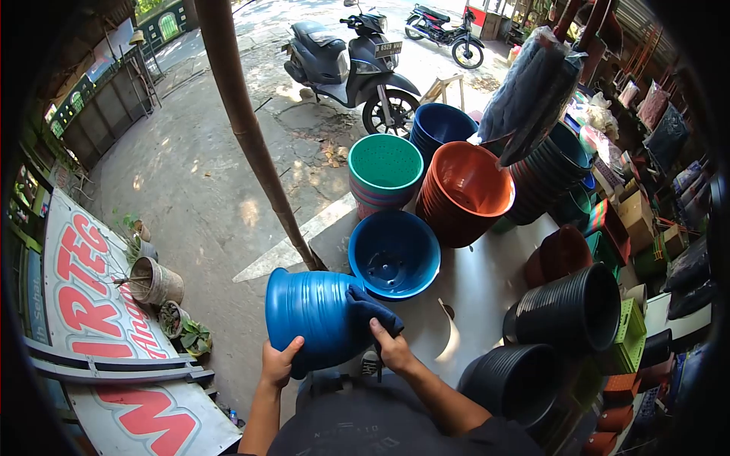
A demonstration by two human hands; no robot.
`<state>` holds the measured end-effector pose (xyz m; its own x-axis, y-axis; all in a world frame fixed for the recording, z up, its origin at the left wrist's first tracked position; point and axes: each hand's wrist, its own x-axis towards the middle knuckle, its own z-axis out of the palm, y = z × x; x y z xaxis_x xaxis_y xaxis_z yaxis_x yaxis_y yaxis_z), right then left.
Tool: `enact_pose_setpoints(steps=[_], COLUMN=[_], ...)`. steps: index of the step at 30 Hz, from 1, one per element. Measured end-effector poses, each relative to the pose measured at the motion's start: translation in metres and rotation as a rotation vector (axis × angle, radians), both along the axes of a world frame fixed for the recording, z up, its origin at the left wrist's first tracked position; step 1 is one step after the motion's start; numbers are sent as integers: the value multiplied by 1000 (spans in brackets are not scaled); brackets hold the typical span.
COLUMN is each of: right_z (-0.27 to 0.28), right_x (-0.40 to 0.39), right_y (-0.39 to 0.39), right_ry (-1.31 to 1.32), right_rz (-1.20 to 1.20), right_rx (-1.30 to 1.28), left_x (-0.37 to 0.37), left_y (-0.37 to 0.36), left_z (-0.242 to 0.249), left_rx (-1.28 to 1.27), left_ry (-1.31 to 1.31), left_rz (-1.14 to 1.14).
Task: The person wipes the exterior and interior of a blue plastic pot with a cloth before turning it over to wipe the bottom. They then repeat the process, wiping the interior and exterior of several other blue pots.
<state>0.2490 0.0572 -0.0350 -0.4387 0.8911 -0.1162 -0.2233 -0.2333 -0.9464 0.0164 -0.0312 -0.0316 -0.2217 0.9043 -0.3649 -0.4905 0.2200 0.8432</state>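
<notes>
A shiny blue plastic pot [315,311] is held on its side in front of my body. My left hand [280,361] grips its near left edge, thumb lying on the outer wall. In my right hand [391,348] is a dark blue cloth [374,310], pressed against the pot's right end. The fingers of that hand are partly hidden behind the cloth. Just beyond, a second blue pot [395,254] stands upright, its inside facing me.
Stacked green pots [386,161], orange-red pots [471,182] and black pots [563,308] stand ahead and right. A bamboo pole [255,144] rises left of them. A scooter [350,64] is parked beyond. A lettered sign [99,281] and a planter [157,280] are at left.
</notes>
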Motion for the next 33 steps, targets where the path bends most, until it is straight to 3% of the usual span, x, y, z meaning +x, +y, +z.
enact_pose_setpoints(steps=[2,4,6,7,10,12,14,16,20,22,24,26,27,29,32,33], right_z=[7,22,39,30,46,46,41,26,16,3,-9,-20,-12,7,-5,22], right_x=[-7,-20,-34,-42,-69,-81,-92,-102,-90,-83,-77,-65,-63,-52,-29,-34], right_y=[-3,-10,-18,-21,-29,-30,-30,-26,-40,-46,-50,-50,-48,-43,-37,-28], right_ry=[47,98,9,-42,-76,-153,-231,-271,-461,-453,-336,-273,-231,-182,-187,-146], right_rz=[-43,-82,-177,-198,-352,-395,-441,-584,-716,-758,-994,-1017,-1045,-966,-1028,-964], right_rx=[-17,-34,-60,-13,-138,-174,-217,67,-292,-307,-193,-200,-143,-41,-35,57], left_x=[-12,-13,-18,-23,-22,-20,-19,-20,-16,-12,-10,-9,-11,-25,-42,-46], left_y=[-6,-6,-6,-6,-3,-4,-3,-2,-3,-3,2,11,14,22,36,45], left_z=[-2,5,16,16,27,29,41,33,22,18,16,27,33,40,22,17], left_rx=[16,38,54,118,319,378,333,360,387,488,532,824,830,865,657,666], left_ry=[368,434,723,992,1192,1241,1286,1302,1361,1408,1401,1165,1162,1164,1389,1393], left_rz=[-83,-70,-262,-355,-476,-465,-717,-758,-903,-931,-976,-710,-714,-440,-75,-84])
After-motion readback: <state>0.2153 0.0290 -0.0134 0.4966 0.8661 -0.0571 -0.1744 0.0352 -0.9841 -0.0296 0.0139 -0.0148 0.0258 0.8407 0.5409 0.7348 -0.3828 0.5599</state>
